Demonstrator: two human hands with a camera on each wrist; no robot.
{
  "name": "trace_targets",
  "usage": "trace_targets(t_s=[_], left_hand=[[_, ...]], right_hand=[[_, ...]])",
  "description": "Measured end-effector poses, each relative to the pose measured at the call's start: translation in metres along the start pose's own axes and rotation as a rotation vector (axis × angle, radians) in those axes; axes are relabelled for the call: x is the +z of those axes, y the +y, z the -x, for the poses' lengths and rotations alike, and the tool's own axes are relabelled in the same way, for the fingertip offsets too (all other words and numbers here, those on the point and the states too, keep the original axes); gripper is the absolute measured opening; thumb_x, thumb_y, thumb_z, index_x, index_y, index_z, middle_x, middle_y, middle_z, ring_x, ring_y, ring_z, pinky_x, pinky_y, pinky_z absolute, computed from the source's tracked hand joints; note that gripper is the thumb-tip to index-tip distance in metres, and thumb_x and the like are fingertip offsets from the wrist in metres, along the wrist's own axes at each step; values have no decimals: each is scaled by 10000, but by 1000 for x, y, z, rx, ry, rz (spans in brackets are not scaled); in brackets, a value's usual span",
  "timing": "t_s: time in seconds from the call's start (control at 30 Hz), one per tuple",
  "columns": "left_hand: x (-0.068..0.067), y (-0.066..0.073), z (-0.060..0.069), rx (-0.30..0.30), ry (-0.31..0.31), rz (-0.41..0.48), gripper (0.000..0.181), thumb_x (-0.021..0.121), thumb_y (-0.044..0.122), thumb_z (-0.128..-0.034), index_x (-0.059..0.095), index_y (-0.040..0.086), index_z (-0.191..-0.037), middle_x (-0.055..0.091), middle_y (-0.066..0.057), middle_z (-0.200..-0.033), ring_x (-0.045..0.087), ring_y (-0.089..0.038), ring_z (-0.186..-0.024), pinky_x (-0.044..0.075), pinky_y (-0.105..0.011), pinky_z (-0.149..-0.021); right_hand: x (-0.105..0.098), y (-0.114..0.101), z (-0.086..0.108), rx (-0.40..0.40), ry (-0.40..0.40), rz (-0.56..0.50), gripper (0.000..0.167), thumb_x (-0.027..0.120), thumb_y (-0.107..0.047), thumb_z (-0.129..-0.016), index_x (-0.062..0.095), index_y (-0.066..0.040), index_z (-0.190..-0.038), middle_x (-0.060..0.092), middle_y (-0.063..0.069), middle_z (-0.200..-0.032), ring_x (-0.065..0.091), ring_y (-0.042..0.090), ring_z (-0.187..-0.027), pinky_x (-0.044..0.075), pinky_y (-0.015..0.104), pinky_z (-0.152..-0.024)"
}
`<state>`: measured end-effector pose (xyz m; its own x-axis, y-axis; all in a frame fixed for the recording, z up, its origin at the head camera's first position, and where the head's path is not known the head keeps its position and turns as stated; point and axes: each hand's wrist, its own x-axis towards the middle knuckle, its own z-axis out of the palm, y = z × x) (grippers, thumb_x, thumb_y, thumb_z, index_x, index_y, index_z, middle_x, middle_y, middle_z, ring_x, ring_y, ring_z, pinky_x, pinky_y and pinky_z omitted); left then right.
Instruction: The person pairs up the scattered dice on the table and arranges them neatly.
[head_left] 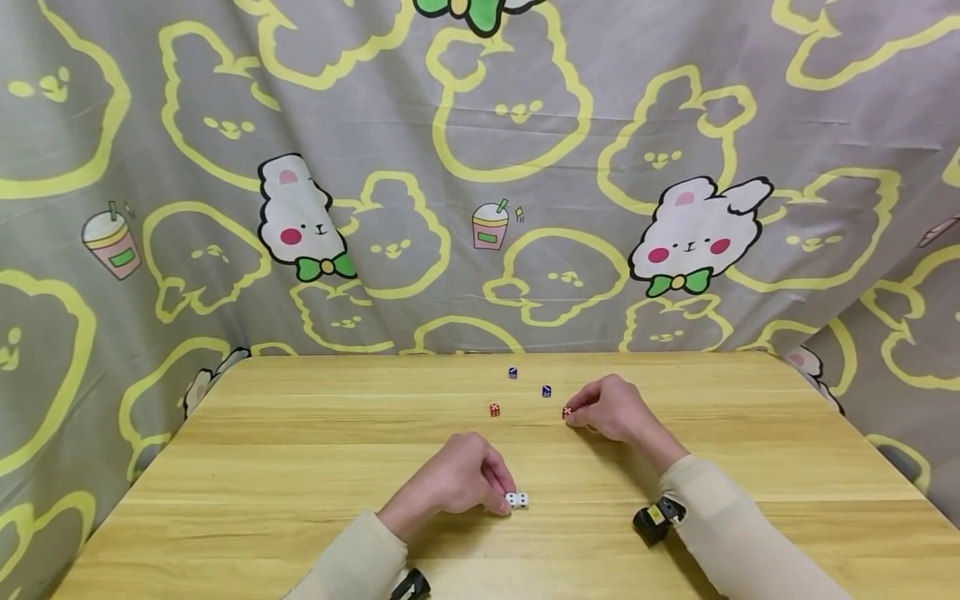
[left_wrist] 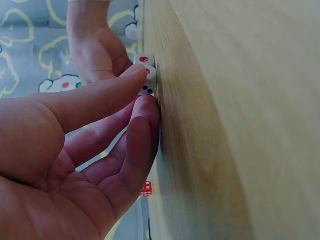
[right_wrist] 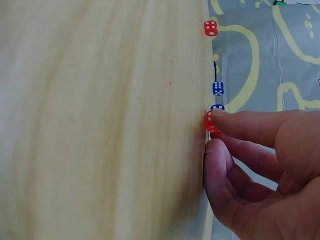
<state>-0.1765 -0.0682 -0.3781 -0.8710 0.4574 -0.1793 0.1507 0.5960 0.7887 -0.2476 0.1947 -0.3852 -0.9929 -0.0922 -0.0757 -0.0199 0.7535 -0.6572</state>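
Two white dice (head_left: 522, 500) stand side by side on the wooden table; the left hand (head_left: 467, 477) pinches the left one (left_wrist: 149, 80) between thumb and fingers. Farther back and to the right, the right hand (head_left: 611, 408) pinches a red die (head_left: 567, 412) at the tabletop. In the right wrist view, thumb and fingertips of the right hand (right_wrist: 255, 165) are on that red die (right_wrist: 212, 122), partly covering it. Another red die (head_left: 495, 410) lies to its left, with two blue dice (head_left: 513, 373) (head_left: 547, 391) behind.
The wooden table (head_left: 300, 417) reaches back to a grey curtain (head_left: 405, 100) with yellow outlines and cartoon animals. Both sleeved forearms come in from the front edge, each with a black wrist camera (head_left: 651, 523).
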Motion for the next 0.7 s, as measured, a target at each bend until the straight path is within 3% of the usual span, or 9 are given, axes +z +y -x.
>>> trace_targets(t_s=[0.7], left_hand=[[-1, 0, 0, 7, -3, -4, 192, 929, -33, -733, 788, 91, -772, 719, -2, -692, 637, -110, -650, 481, -226, -613]], right_hand=[[1, 0, 1, 19, -11, -59, 115, 875, -167, -863, 840, -113, -958, 798, 34, -939, 650, 158, -824, 519, 266, -691]])
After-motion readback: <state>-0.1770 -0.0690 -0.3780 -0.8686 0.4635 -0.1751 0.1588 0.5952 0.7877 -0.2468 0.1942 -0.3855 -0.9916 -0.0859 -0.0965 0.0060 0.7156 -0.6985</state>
